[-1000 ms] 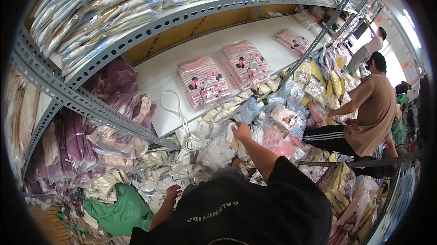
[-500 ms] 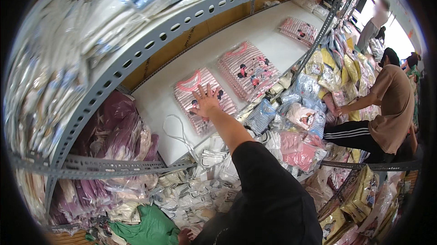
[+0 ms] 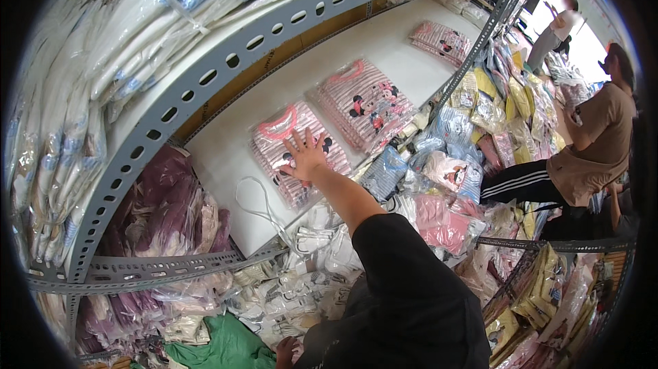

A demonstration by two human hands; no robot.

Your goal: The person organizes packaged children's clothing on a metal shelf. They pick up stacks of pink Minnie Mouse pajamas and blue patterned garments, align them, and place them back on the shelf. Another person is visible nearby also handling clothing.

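My right hand (image 3: 306, 160) lies palm down with its fingers spread on a stack of bagged pink-and-white striped shirts (image 3: 277, 129) on the white shelf. The shirts have a pink collar and a cartoon print, partly covered by my fingers. Just right of it is a second stack of the same bagged shirts (image 3: 343, 112). A third, smaller pink striped stack (image 3: 442, 41) sits farther along. At the lower edge, my left hand (image 3: 284, 353) shows only in part beside something pinkish; its grip is hidden.
A loop of white strap (image 3: 255, 212) lies on the shelf (image 3: 229, 156). Grey perforated metal rails (image 3: 161, 129) frame it. Purple bagged clothes (image 3: 164, 197) fill the left, a green bundle (image 3: 219, 345) lies below. Bagged garments (image 3: 445, 221) heap the floor, where a co-worker (image 3: 596, 143) sits.
My right hand stays spread on the stack while the view shifts slightly. The co-worker at right has straightened up, drawing the arms back from the heap. The person behind has changed pose.
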